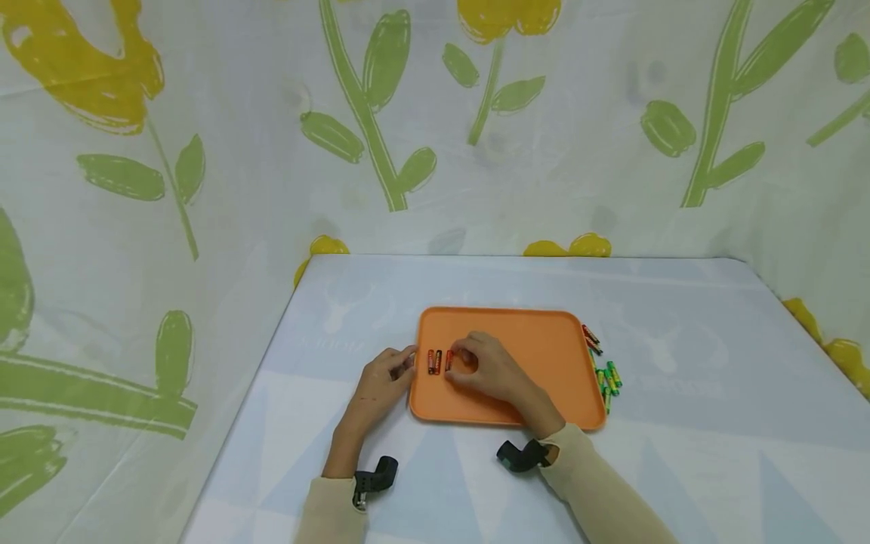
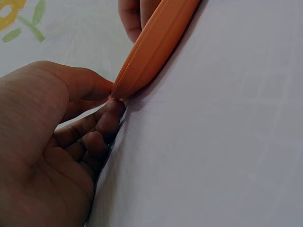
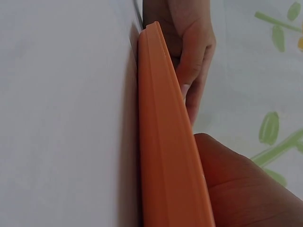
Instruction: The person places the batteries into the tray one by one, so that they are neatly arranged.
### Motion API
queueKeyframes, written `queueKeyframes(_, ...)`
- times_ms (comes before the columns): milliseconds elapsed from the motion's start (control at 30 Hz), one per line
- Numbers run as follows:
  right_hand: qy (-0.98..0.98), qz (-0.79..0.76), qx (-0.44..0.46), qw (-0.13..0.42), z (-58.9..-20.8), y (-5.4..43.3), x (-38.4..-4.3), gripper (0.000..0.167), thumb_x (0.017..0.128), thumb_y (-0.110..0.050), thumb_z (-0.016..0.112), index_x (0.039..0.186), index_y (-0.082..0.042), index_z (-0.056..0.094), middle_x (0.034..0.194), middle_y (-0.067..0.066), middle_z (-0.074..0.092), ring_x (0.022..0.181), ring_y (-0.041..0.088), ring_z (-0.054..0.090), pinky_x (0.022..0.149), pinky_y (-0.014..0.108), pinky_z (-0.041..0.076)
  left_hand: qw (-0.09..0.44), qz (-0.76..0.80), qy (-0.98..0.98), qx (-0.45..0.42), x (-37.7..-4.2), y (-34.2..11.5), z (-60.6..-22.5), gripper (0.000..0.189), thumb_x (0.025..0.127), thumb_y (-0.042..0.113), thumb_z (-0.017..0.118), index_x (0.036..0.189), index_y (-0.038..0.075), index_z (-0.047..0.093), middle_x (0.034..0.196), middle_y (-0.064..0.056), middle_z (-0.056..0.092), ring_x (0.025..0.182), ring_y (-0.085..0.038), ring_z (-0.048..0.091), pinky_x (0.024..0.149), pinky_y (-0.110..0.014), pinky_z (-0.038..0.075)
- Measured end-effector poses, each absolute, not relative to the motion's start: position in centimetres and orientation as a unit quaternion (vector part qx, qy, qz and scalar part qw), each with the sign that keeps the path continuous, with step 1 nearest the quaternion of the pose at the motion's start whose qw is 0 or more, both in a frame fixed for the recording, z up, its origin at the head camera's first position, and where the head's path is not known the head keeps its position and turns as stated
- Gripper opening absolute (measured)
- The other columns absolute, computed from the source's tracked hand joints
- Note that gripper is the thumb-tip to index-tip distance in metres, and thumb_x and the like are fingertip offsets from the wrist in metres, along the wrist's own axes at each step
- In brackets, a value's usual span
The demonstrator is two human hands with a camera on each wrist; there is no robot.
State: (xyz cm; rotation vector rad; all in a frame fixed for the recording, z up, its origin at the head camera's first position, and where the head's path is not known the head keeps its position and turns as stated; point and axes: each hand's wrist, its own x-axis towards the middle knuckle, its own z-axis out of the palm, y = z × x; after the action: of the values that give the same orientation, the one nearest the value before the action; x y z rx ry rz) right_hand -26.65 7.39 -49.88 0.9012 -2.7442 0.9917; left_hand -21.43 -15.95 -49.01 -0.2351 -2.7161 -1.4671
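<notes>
Right hand: finger and thumb closed on a battery at the tray's 9 o'clock, beside the pair. Left hand pinches the tray's edge. Advised — tray steady, battery parallel, fingers lifted straight clear.

- The head view looks forward and down from above the near side of the tabletop, farthest back of the three; the flowered backdrop fills its upper half, with the orange tray below centre.
- The left wrist view sits low and close behind the left hand, facing the tray's edge at top centre; it is rolled over, so the tabletop fills its right side.
- The right wrist view is also low, close and rolled, the tabletop at left, the right hand at lower right.
- All three share the tray and parts of both hands.
</notes>
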Motion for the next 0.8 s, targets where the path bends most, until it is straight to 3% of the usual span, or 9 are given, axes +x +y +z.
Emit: queueKeyframes(800,-0.899,0.327,0.291,0.016,-49.70,7.10,-26.74,0.042,0.083,-0.038,0.082,0.112,-0.012,0.069,0.085,-0.005,0.048,0.083,0.013,0.045,0.074,0.033,0.038,0.020,-0.471,-0.878,-0.078,-21.62,-16.01,-49.28,0.042,0.097,0.013,0.066,0.139,0.011,0.061,0.098,0.004,0.058,0.084,-0.013,0.051,0.071,-0.028,0.044)
